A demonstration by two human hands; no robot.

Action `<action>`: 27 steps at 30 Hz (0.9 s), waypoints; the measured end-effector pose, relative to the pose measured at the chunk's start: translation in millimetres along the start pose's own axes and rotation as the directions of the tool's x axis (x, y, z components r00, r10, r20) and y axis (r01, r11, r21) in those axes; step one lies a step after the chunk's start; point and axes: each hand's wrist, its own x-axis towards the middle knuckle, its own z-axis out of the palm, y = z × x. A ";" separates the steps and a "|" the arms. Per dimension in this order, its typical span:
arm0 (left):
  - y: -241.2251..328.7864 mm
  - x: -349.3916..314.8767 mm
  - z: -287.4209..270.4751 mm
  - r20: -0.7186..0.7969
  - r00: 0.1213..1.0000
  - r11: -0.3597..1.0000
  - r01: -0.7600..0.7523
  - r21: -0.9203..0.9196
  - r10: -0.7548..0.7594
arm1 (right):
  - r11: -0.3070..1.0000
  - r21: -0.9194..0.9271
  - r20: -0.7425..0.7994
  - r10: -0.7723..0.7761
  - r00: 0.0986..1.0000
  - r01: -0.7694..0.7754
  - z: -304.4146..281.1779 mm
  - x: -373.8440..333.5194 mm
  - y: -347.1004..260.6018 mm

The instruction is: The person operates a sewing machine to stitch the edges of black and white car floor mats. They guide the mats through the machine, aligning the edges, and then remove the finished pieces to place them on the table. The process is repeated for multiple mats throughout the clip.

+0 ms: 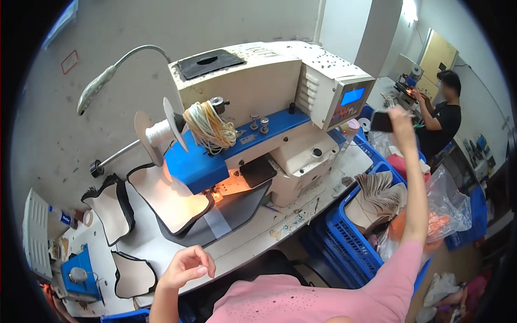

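Observation:
My right hand (402,127) is stretched out to the far right, above the blue crates. It grips a dark flat rectangular thing (382,121), whose exact kind I cannot make out. Over the table's front edge, my left hand (188,266) hangs with loosely curled fingers and nothing visible in them. The nearest thing to it is a small pale, black-edged cut piece (133,275) on the table. A larger pale piece (169,196) lies under the lit head of the sewing machine (196,167), on a dark grey sheet (245,212).
Thread spool (158,133) and bundled cords (210,126) hang by the machine head. Another black-edged piece (110,210) lies to the left. Stacked blue crates (350,229) at right hold brown pieces (375,199) and plastic bags. A co-worker (444,110) sits beyond at another machine.

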 end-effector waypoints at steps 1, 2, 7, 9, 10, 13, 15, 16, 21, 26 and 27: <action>-5.0 1.4 -0.4 0.000 1.000 1.000 0.007 -0.019 -0.007 | 0.999 -0.003 0.098 -0.046 0.994 0.046 32.9 -12.6 5.6; -9.2 -0.6 0.6 -0.027 1.000 0.999 0.013 -0.031 -0.014 | 0.996 0.067 0.224 -0.064 0.972 0.050 51.3 -15.2 -12.6; -19.0 4.8 8.1 -0.018 0.993 0.993 0.112 -0.038 -0.112 | 0.986 0.161 0.591 -0.122 0.797 0.032 123.3 -53.7 -79.5; -18.4 3.5 10.1 -0.004 0.989 0.989 0.146 0.020 -0.146 | 0.984 0.175 0.675 -0.106 0.730 -0.019 148.9 -62.7 -94.1; -18.8 1.4 10.8 -0.009 0.988 0.987 0.154 0.040 -0.154 | 0.986 0.165 0.753 -0.107 0.649 -0.028 155.3 -58.8 -102.4; -25.1 -4.6 5.9 -0.043 0.987 0.987 0.157 0.027 -0.156 | 0.977 0.182 0.791 -0.076 0.607 -0.115 173.2 -58.8 -117.0; -28.1 -6.7 3.4 -0.088 0.983 0.987 0.161 -0.014 -0.161 | 0.985 0.153 0.809 -0.077 0.583 -0.084 187.9 -68.2 -121.1; -29.3 -8.8 3.5 -0.107 0.982 0.988 0.155 -0.019 -0.156 | 0.987 0.149 0.815 -0.092 0.573 -0.055 188.6 -64.7 -128.0; -35.2 -11.8 0.9 -0.179 0.969 0.984 0.176 0.018 -0.170 | 0.987 0.160 0.658 -0.104 0.746 -0.004 224.5 -92.3 -117.5; -41.4 -18.1 -6.1 -0.163 0.948 0.864 0.318 0.392 -0.274 | 0.972 0.223 0.539 -0.064 0.840 -0.070 217.3 -92.2 -101.9; -42.6 -25.3 -7.9 -0.177 0.933 0.796 0.360 0.487 -0.314 | 0.970 0.187 0.643 -0.001 0.766 -0.156 191.0 -71.3 -105.0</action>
